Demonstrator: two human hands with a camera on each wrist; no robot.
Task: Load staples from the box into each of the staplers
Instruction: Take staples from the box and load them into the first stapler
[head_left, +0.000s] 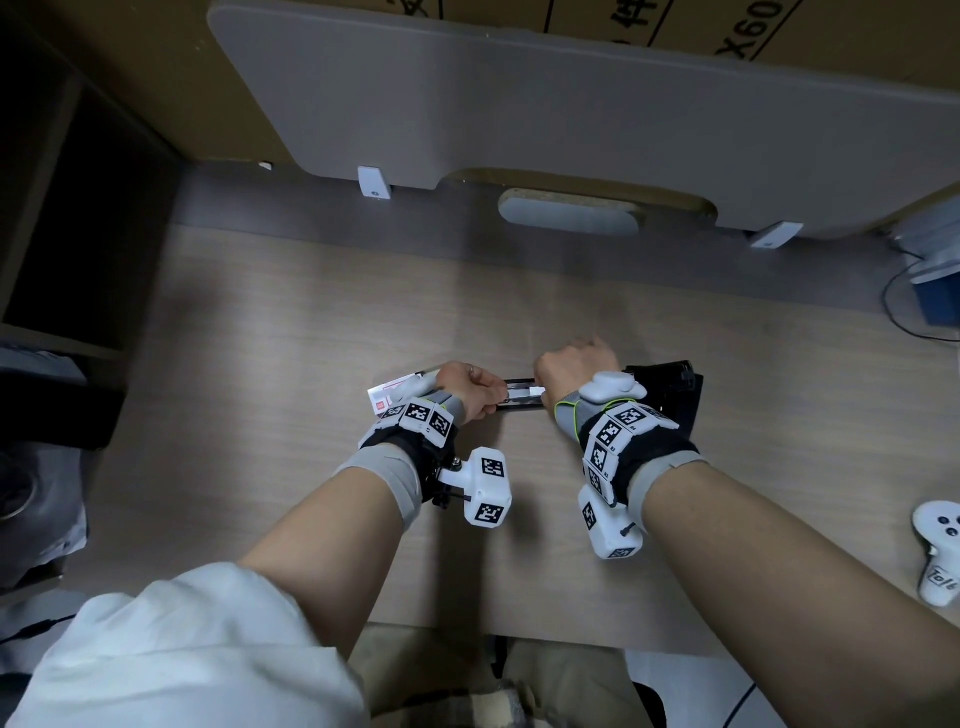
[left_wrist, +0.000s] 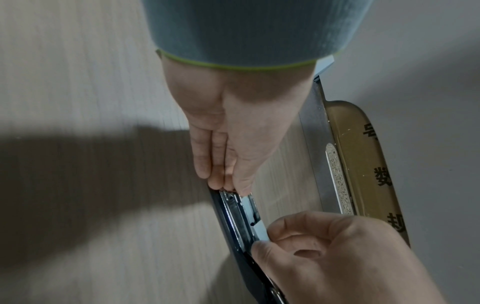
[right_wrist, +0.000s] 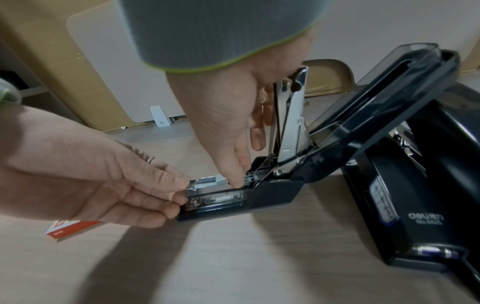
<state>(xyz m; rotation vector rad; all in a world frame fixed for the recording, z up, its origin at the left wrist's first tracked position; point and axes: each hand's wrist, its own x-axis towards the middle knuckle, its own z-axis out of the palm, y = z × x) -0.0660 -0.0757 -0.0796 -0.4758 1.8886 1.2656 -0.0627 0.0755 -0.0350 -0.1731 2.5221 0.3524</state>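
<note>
A black stapler (head_left: 519, 404) lies open on the wooden desk between my hands, its lid (right_wrist: 376, 102) tilted up to the right. My left hand (left_wrist: 270, 236) pinches a grey strip of staples (left_wrist: 261, 229) at the front end of the magazine channel (right_wrist: 221, 197). My right hand (right_wrist: 237, 179) points straight fingers down into the channel near the hinge and touches the rail (left_wrist: 228, 197). A second, larger black stapler (right_wrist: 420, 205) lies just right of the open one. The red and white staple box (head_left: 384, 397) sits on the desk behind my left wrist.
A grey divider panel (head_left: 519, 104) stands along the desk's far edge with cardboard behind it. A white controller (head_left: 937, 551) lies at the right edge. A blue and white object with a cable (head_left: 935, 296) is at the far right.
</note>
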